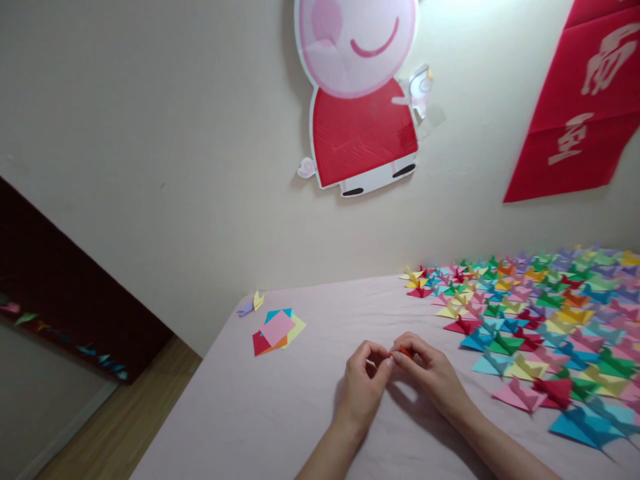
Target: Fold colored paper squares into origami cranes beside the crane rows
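Observation:
My left hand (364,383) and my right hand (429,373) meet over the pale pink table (280,413), fingers pinched together. Between the fingertips sits a small folded orange-red paper piece (403,351), mostly hidden by the fingers. Both hands grip it. To the left, farther back, lies a small stack of coloured paper squares (277,330) with a pink sheet on top.
Rows of many folded paper cranes (540,327) in several colours cover the table's right side. Two small folded pieces (251,305) sit near the far left corner. A cartoon pig cutout (363,100) and a red banner (580,107) hang on the wall. Wood floor (125,420) lies left.

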`<control>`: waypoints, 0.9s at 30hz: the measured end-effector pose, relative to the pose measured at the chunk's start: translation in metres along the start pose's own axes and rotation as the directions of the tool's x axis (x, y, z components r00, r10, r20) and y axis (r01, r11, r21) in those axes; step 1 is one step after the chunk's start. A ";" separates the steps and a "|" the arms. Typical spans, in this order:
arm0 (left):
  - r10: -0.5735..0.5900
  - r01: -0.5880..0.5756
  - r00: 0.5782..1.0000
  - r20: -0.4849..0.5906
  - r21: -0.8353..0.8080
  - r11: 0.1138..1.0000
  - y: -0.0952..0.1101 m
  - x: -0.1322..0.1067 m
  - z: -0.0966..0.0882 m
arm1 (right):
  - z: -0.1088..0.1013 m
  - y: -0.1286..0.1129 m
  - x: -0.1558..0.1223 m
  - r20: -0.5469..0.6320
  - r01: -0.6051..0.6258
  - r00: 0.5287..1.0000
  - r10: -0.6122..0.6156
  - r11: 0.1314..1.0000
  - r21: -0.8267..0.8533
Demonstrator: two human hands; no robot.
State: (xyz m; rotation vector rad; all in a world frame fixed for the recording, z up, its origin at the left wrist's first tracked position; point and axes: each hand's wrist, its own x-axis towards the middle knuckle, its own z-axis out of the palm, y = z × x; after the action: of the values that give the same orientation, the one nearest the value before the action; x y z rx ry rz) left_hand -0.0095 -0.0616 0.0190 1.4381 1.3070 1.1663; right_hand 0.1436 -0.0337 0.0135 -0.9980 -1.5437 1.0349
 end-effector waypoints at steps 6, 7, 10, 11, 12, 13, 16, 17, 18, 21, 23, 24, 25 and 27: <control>0.046 -0.044 0.998 -0.030 0.072 0.996 -0.001 0.000 0.002 | 0.002 0.000 0.000 0.035 -0.066 0.997 0.064 0.996 0.064; 0.055 -0.051 0.998 -0.039 0.083 0.995 -0.001 0.000 0.002 | 0.002 0.000 0.000 0.041 -0.063 0.997 0.061 0.996 0.061; 0.068 -0.061 0.996 -0.055 0.109 0.992 -0.002 -0.001 0.003 | 0.003 0.000 0.000 0.041 -0.047 0.998 0.045 0.998 0.048; 0.070 -0.063 0.996 -0.059 0.112 0.992 -0.002 -0.001 0.004 | 0.003 -0.001 0.000 0.037 -0.044 0.998 0.042 0.998 0.047; 0.071 -0.064 0.996 -0.060 0.111 0.992 -0.001 -0.002 0.004 | 0.003 -0.001 0.000 0.030 -0.044 0.999 0.042 0.998 0.050; 0.069 -0.062 0.996 -0.059 0.107 0.992 -0.001 -0.002 0.005 | 0.003 -0.001 0.000 0.024 -0.047 0.999 0.046 0.997 0.056; 0.046 -0.042 0.998 -0.045 0.083 0.996 0.001 -0.002 0.006 | 0.001 -0.001 0.001 0.011 -0.070 0.998 0.070 0.994 0.088; 0.036 -0.033 0.998 -0.042 0.071 0.997 0.001 -0.002 0.006 | 0.001 -0.001 0.001 0.011 -0.078 0.997 0.077 0.992 0.096; 0.024 -0.021 0.999 -0.042 0.057 0.998 0.001 -0.002 0.006 | 0.000 -0.001 0.001 0.012 -0.083 0.997 0.083 0.991 0.103; -0.013 0.013 0.999 -0.042 0.007 1.000 0.000 -0.002 0.007 | 0.000 -0.003 0.001 0.021 -0.105 0.994 0.103 0.986 0.131; -0.015 0.014 0.999 -0.038 -0.019 1.000 -0.001 -0.001 0.008 | 0.000 -0.004 0.001 0.032 -0.125 0.992 0.121 0.980 0.153; -0.007 0.006 0.999 -0.037 -0.026 1.000 -0.001 -0.001 0.008 | 0.001 -0.004 0.001 0.037 -0.135 0.991 0.130 0.977 0.162; 0.003 -0.005 0.999 -0.039 -0.030 1.000 -0.001 -0.001 0.008 | 0.001 -0.005 0.001 0.041 -0.144 0.989 0.139 0.975 0.169; 0.015 -0.017 0.999 -0.042 -0.034 0.999 0.000 -0.001 0.008 | 0.001 -0.003 0.001 0.049 -0.159 0.987 0.153 0.971 0.179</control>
State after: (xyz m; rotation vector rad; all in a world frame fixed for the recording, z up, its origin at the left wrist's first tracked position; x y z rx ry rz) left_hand -0.0016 -0.0626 0.0173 1.4084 1.2996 1.2300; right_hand 0.1417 -0.0339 0.0168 -0.9887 -1.3868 1.2862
